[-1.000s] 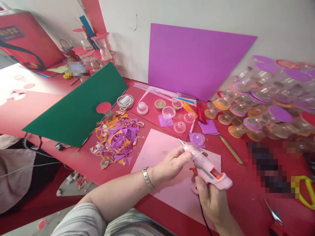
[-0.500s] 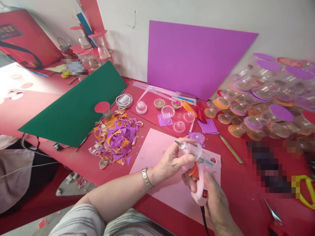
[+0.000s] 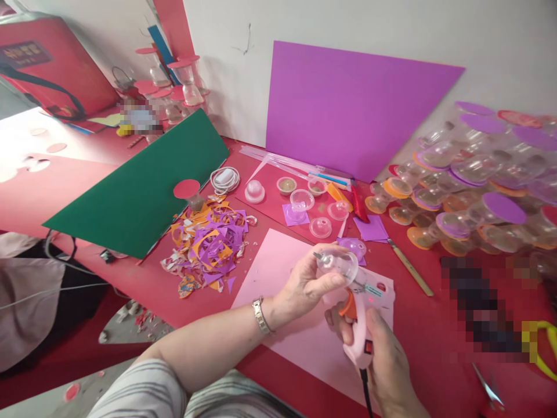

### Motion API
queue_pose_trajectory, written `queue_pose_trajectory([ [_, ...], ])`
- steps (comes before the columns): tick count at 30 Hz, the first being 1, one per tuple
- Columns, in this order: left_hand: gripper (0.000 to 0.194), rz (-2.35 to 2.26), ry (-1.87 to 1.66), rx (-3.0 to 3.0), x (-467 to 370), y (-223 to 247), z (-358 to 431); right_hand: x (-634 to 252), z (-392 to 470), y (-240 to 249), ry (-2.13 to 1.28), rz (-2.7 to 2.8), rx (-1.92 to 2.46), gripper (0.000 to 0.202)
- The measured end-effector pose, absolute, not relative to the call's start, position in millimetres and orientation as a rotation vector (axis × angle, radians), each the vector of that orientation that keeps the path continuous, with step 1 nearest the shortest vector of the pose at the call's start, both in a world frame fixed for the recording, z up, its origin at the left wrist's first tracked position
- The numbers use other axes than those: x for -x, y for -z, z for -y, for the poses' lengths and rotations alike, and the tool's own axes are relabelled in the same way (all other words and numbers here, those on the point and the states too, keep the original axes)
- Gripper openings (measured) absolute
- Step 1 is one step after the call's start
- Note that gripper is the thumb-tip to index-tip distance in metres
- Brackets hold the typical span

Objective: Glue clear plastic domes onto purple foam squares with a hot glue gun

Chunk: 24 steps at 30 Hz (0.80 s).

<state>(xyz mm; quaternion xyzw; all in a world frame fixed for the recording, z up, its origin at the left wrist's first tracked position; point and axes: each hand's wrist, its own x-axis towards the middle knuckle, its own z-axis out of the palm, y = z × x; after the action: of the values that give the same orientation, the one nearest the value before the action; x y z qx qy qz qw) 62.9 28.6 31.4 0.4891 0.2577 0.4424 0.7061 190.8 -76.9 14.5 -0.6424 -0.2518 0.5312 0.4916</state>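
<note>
Between the thumb and fingers of my left hand (image 3: 304, 285) is a clear plastic dome lid (image 3: 348, 264), its wide rim tilted to the right. My right hand (image 3: 387, 351) grips a pink hot glue gun (image 3: 360, 334), fingers around the handle by the orange trigger. The gun's metal tip (image 3: 318, 255) shows at the dome's far side; whether it passes through the dome's hole I cannot tell. Both are held above a pink sheet (image 3: 265, 261). Just beyond lies another dome on a purple square (image 3: 354, 248).
Several clear domes (image 3: 321, 227) and sand-filled cups (image 3: 286, 186) stand beyond. Foam scraps (image 3: 209, 247) pile left, before a green board (image 3: 143, 186). Stacked hourglass shapes (image 3: 474, 162) fill the right, with a wooden-handled knife (image 3: 411, 268) and scissors (image 3: 489, 389) nearer. A purple board (image 3: 348, 110) leans on the wall.
The glue gun and right hand have shifted slightly right and down, partly with the whole view's small shift. Both hands keep their holds.
</note>
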Motion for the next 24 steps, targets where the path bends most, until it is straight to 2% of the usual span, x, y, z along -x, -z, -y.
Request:
queue_pose_trajectory([
  [14, 0.054, -0.549, -1.052, -1.054, -62, -29, -31, -183, 74, -29, -1.292, 0.631, 1.513, 0.057],
  [24, 0.052, -0.678, -1.166, -1.138, -51, -39, -43, -195, 66, -25, -1.282, 0.682, 1.358, 0.050],
])
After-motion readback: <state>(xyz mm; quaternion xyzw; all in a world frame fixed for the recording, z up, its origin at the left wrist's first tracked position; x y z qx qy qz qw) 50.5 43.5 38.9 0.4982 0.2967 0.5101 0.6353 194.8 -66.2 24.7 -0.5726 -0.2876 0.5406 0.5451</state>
